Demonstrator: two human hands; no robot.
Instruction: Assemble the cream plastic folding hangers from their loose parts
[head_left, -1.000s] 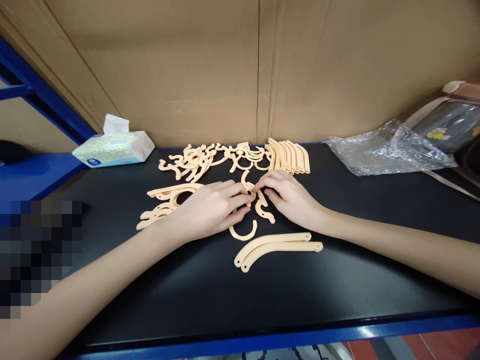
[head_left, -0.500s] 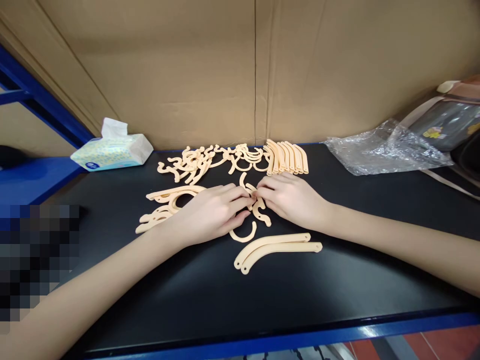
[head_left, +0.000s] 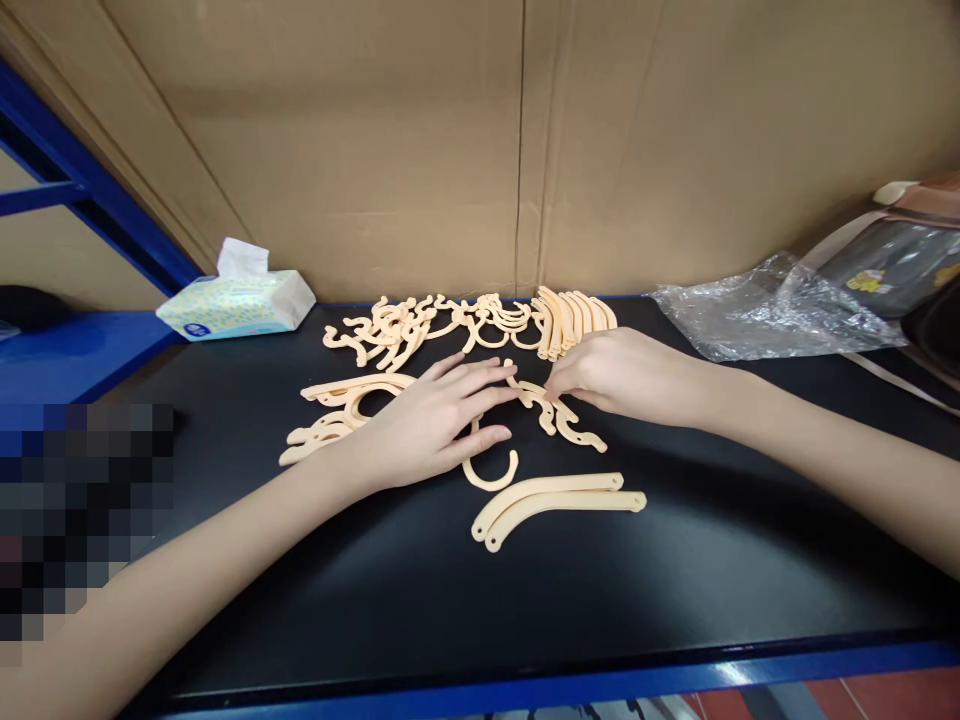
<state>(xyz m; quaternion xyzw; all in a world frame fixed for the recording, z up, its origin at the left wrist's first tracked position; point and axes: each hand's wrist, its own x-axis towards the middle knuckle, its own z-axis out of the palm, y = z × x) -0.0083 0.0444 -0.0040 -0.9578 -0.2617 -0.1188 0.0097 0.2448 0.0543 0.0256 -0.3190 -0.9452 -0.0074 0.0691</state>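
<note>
My left hand [head_left: 442, 420] is open, fingers stretched flat and apart over the table, their tips beside small curved cream plastic pieces. My right hand [head_left: 619, 375] has its fingers bent together in a pinch on a small curved plastic piece [head_left: 546, 412]; its fingertips partly cover that piece. Another wavy piece [head_left: 581, 435] lies just below the right hand. Under my left thumb, a hook-shaped piece [head_left: 491, 484] is partly hidden. Nearer to me, two long curved hanger arms [head_left: 555, 500] with holes at their ends lie side by side.
Behind my hands are a heap of hooks and wavy pieces [head_left: 386, 330] and a row of hanger arms [head_left: 574, 320]. More parts [head_left: 319, 430] lie left of my left hand. A tissue pack [head_left: 240, 300], a clear plastic bag [head_left: 772, 315] and cardboard [head_left: 360, 150] stand around the black table.
My hands have moved apart: the right hand has shifted right, and the left hand's fingers have straightened. The small pieces between them have slid right and spread out.
</note>
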